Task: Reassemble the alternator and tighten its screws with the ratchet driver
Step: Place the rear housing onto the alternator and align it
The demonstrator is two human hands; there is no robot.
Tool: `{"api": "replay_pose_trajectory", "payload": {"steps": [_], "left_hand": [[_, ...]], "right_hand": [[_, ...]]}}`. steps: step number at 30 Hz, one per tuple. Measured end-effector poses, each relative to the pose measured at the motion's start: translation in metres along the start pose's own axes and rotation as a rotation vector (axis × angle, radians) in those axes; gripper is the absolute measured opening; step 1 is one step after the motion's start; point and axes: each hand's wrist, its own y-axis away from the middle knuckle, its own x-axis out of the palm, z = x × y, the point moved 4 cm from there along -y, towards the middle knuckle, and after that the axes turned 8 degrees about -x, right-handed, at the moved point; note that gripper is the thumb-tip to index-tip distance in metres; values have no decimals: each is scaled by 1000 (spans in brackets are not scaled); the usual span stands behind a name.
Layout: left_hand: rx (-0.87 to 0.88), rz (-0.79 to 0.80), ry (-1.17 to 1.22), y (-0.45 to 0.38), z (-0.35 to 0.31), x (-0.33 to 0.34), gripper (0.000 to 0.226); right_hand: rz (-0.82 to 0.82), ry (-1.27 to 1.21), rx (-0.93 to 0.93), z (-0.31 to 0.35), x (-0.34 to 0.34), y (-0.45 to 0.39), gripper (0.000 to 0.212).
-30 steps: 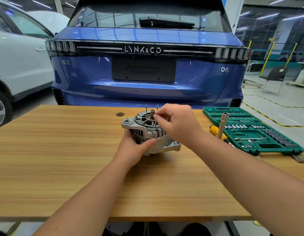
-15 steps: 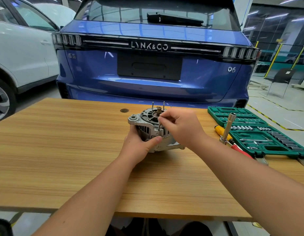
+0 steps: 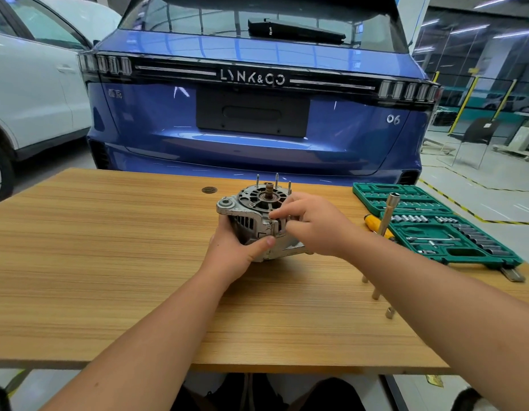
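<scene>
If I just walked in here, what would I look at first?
Probably the big shiny blue car parked right behind the wooden table, filling most of the view. Next, the grey metal alternator in the middle of the table: the left hand grips its near side and the right hand pinches at its right edge. To the right lies an open green socket case full of tools.

The grey alternator (image 3: pixel 258 216) is stood upright on the table (image 3: pixel 109 262), shaft end up, three studs raised; the yellow-handled ratchet driver (image 3: pixel 381 221) is laid against the socket case.
</scene>
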Motion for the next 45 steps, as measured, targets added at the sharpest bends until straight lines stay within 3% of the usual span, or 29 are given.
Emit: {"api": "replay_pose_trajectory", "payload": {"steps": [3, 5, 7, 9, 13, 17, 24, 31, 38, 42, 45], "left_hand": [[3, 15, 15, 2, 4, 0, 82], [13, 0, 8, 3, 6, 1, 84], [14, -20, -4, 3, 9, 1, 86], [12, -25, -7, 3, 10, 2, 87], [12, -33, -6, 5, 9, 5, 85], [7, -42, -14, 6, 9, 7, 85], [2, -50, -9, 8, 8, 8, 88], [-12, -69, 8, 17, 3, 9, 94], [-92, -186, -146, 41, 3, 16, 112], [-42, -202, -218, 54, 0, 20, 99], [38, -214, -215, 56, -2, 16, 94]], "right_hand": [[-193, -136, 160, -24, -32, 12, 31], [-313, -52, 347, -54, -57, 16, 23], [-191, 127, 539, -84, -67, 20, 21], [44, 284, 667, -105, -60, 28, 22], [398, 506, 684, -125, -31, 42, 21], [518, 480, 715, -134, -7, 48, 26], [582, 616, 579, -129, 9, 43, 14], [312, 438, 437, -104, -9, 37, 16], [-186, -105, 373, -69, -46, 33, 18], [-492, -442, 391, -52, -64, 31, 15], [-618, -600, 354, -38, -72, 29, 11]]}}
